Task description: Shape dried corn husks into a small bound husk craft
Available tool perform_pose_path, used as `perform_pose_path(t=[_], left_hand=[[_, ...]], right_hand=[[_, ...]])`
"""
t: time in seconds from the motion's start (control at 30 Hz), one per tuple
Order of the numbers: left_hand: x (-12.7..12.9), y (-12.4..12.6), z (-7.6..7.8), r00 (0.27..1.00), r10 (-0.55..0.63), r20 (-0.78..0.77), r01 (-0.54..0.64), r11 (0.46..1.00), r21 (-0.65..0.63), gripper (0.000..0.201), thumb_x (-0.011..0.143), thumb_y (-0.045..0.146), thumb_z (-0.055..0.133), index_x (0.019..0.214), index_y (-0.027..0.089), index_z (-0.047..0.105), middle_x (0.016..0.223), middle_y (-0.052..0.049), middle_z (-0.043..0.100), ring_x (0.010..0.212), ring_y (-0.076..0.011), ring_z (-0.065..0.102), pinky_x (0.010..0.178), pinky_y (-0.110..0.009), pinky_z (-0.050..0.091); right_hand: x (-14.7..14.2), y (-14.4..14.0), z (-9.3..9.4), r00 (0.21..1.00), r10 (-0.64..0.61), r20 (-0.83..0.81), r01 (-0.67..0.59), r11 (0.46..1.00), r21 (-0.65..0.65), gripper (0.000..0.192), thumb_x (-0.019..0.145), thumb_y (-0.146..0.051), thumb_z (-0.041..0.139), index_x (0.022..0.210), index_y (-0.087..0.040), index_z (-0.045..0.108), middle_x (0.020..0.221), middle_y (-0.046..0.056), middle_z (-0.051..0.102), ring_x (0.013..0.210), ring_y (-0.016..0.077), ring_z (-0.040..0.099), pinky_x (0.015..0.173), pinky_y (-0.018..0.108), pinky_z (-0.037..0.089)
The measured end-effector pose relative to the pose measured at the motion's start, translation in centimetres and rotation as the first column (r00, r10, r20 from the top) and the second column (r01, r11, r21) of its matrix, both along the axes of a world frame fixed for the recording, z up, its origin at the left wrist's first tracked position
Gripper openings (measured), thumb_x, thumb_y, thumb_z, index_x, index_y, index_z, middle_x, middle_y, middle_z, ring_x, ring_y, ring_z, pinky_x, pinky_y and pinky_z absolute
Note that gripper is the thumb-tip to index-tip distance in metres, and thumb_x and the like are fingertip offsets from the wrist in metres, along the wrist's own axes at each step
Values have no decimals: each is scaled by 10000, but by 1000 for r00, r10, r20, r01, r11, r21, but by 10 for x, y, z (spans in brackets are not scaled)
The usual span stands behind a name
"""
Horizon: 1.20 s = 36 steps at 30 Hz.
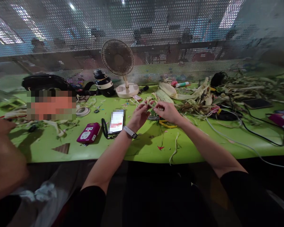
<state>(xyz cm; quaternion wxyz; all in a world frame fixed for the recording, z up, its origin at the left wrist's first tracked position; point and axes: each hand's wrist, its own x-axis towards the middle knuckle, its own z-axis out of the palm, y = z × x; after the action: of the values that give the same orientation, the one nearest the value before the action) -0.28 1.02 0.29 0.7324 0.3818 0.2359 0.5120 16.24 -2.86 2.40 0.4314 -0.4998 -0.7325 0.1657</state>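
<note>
A: What is seen nearest the front edge of the green table [142, 151]?

B: A brown paper triangle [62, 148] is laid near that edge on the left, and a loose pale strand [175, 148] is draped toward it in the middle. Just behind, a magenta device [88, 133] and a phone [116, 121] are set side by side, left of centre.

A: And the hands?

B: They are raised above the middle of the surface. A thin pale husk strip [151, 106] is pinched between them: the fingertips of the left hand [139, 114] are closed on one end, those of the right hand [168, 112] on the other. A band is worn on the left wrist. Yellow-handled scissors [167, 124] lie on the table under the right hand.

A: How far along is the work judged to be?

B: Hard to say. A large heap of husks [203, 97] is spread toward the right far corner, so much material appears untouched; no finished piece can be made out, and only one strip is in hand.

A: What is placed farthest back?

B: A small fan [119, 64] and a dark bottle [104, 82] are stood at the far edge against a perforated screen [156, 31]. Another person's arm [2, 151] is seen at the left edge
</note>
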Motion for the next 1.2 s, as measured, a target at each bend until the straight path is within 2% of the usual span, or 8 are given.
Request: perform_pose_path(t=[0.3,0.43,0.5,0.63,0.8,0.93,1.1,1.2], left_hand=[[2,-2,5,998,64,15,-62,993,-98,148,799,70,636,883,189,666,964,-12,774,882,-96,681,606,-153,460],[3,-4,5,994,112,-9,-112,992,-51,149,798,65,681,878,187,653,920,-2,771,749,-65,669,548,-137,427],[2,-3,3,991,115,-66,-116,993,-13,153,774,119,744,879,181,651,878,-1,766,653,-54,647,505,-135,401],[4,-6,0,987,28,-159,-23,999,37,290,688,213,845,904,167,657,774,4,744,551,-59,615,500,-156,415],[6,-11,-3,992,-74,-97,79,996,38,345,652,227,872,918,169,661,785,10,730,672,-95,674,605,-183,499],[4,-10,-6,989,-135,-57,138,989,53,380,629,211,885,931,170,657,786,9,726,719,-107,692,637,-187,509],[1,-8,-10,980,-178,-86,189,971,145,529,593,181,901,1051,198,637,724,50,695,787,-109,705,742,-199,512],[0,-7,-11,969,-210,-129,232,954,188,590,570,207,917,1088,210,634,715,60,694,764,-99,696,789,-213,513]], right_hand=[[0,6,-3,999,17,-30,-20,996,-92,160,741,-327,589,667,-189,558,584,-20,536,572,120,440,595,268,354],[9,7,4,991,121,-60,-129,978,-164,223,761,-396,598,713,-178,592,579,-30,508,543,109,401,554,264,331],[15,7,9,988,145,-47,-150,981,-122,250,780,-421,602,744,-175,611,613,-17,531,566,118,422,567,270,347],[20,8,10,1000,18,-22,-16,996,86,268,862,-445,543,787,-191,582,740,35,604,697,170,522,663,305,406],[12,11,-2,990,-136,-41,140,984,109,354,937,-562,437,849,-226,510,759,39,613,704,196,546,665,323,416],[8,9,-4,990,-116,-79,128,978,166,466,936,-666,367,863,-221,489,756,34,593,682,181,534,662,318,410],[6,8,-4,982,-101,-158,117,989,94,484,926,-695,362,863,-227,471,676,4,547,618,162,501,629,306,397],[8,11,-5,975,-134,-177,157,980,125,491,910,-706,390,849,-227,480,673,10,523,611,166,482,620,314,388]])
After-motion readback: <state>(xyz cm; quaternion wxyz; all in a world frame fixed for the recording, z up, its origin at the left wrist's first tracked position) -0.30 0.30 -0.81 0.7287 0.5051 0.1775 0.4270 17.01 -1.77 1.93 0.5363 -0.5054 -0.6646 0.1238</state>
